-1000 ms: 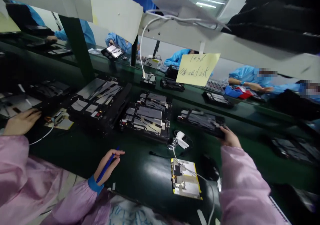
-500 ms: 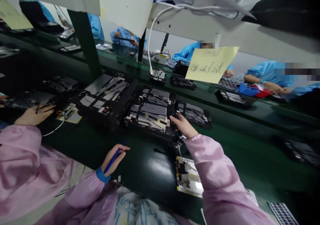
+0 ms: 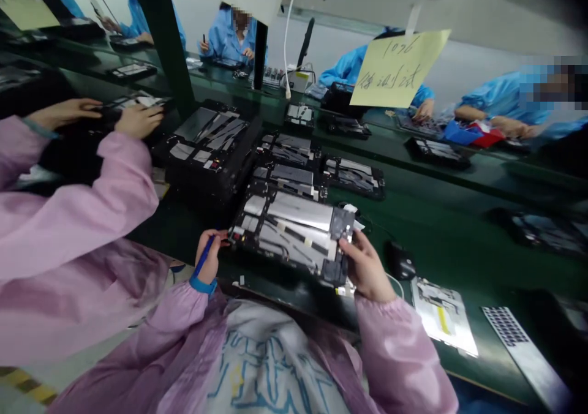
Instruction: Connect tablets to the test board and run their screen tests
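Note:
An opened tablet point(image 3: 296, 233) with silver battery panels and black flex strips on show is lifted above the bench, slightly tilted. Around its right edge my right hand point(image 3: 369, 270) is closed, thumb on top. My left hand point(image 3: 210, 259) is at the tablet's left corner, its fingertips meeting the edge. Those same fingers are closed round a slim blue pen-like tool point(image 3: 203, 261), which slants down over a blue wristband point(image 3: 203, 284). Behind lie more opened tablets, one point(image 3: 353, 176) to the right and another point(image 3: 290, 178) partly covered by the held one.
To the left rises a stack of opened tablets point(image 3: 209, 135), with a co-worker's pink sleeves point(image 3: 124, 181) beside it. A black mouse-like object point(image 3: 400, 259), a white panel with a circuit board point(image 3: 444, 319) and a gridded strip point(image 3: 509, 331) lie right. Co-workers in blue sit opposite.
My right hand has brought a tablet from the row towards me. My left hand has moved up to its left corner, keeping the blue tool. The neighbour's hands have shifted.

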The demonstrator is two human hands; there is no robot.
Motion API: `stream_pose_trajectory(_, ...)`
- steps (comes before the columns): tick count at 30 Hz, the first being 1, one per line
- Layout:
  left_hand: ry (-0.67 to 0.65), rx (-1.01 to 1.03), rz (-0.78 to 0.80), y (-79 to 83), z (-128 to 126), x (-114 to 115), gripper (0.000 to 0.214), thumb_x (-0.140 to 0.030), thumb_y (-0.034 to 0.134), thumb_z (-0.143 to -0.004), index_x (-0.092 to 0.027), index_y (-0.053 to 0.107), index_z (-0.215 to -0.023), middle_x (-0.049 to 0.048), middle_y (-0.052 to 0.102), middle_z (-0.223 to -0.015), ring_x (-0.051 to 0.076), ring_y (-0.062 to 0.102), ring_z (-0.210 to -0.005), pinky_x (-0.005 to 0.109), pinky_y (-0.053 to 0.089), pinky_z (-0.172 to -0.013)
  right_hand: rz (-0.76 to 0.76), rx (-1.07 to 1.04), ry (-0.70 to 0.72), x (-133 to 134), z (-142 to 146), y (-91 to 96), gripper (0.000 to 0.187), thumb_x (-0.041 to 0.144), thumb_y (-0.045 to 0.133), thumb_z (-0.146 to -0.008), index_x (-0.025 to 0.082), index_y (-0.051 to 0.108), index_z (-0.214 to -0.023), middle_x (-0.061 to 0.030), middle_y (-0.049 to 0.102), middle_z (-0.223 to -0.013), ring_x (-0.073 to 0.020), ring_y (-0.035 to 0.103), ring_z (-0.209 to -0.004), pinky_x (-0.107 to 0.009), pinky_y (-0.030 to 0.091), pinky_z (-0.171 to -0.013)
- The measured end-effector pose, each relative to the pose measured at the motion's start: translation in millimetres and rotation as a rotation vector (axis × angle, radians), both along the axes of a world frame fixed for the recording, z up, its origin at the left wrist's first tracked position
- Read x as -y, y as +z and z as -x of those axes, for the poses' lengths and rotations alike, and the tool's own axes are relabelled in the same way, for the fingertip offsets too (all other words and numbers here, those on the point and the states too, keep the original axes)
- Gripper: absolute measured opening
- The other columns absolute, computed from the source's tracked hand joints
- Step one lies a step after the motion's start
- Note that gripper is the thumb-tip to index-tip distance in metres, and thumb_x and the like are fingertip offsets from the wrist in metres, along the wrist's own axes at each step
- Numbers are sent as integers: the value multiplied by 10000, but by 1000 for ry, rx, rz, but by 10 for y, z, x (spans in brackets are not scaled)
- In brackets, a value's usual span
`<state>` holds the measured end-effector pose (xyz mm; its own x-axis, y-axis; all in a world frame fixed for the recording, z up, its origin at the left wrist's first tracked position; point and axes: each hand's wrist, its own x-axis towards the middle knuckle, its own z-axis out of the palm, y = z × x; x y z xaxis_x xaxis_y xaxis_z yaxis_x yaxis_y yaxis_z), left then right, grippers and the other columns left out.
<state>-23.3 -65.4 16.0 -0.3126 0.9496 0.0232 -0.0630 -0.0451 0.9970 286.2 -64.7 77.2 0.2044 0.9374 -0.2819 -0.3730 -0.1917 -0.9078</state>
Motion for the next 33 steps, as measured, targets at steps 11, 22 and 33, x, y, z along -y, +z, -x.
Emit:
stream_pose_trajectory(11, -366, -498, 100, 119, 90, -85, 186, -299, 641, -765, -196, 572, -904, 72, 659, -1026, 199, 622, -921, 312, 459, -827, -132, 972, 7, 674, 315, -719, 772, 511, 654, -739, 159, 415, -1384, -190, 442, -1373, -322, 391, -1314, -549, 323, -1081)
stream_pose_trajectory(22, -394, -752, 172, 369, -40, -313, 170, -289, 661, -730, -203, 537, -809, -12, 592, -740, 136, 559, -636, 260, 420, -652, -240, 1241, 185, 596, 447, -733, 256, 307, 472, -894, 216, 592, -1101, -133, 369, -1424, -340, 219, -1384, -613, 311, -1053)
stream_pose_trajectory(33, -358, -821, 208, 476, -78, -352, 207, -341, 608, -737, -203, 463, -789, -23, 515, -728, 134, 524, -682, 268, 436, -680, -380, 932, 100, 597, 359, -756, 60, 243, 451, -900, 213, 473, -853, -128, 539, -1321, -301, 259, -1422, -616, 269, -1091)
